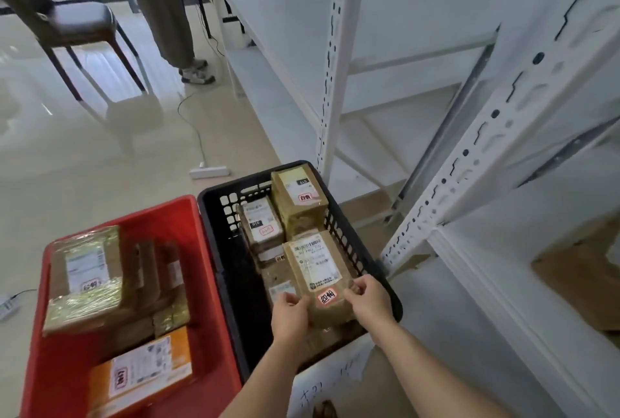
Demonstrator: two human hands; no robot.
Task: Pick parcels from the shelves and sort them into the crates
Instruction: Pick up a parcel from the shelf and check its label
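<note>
While both hands hold it, a brown parcel (318, 278) hangs over the black crate (214, 216).

The left hand (289, 312) and the right hand (368, 297) each keep a grip on the near end of this parcel, with fingers curled around its corners. Under it, more parcels lie inside the black crate. Just beside, on the left, the red crate (201, 283) holds some boxes too. Farther away stand the white shelves (339, 58), a chair (77, 25) and the legs of another person (161, 5).
</note>
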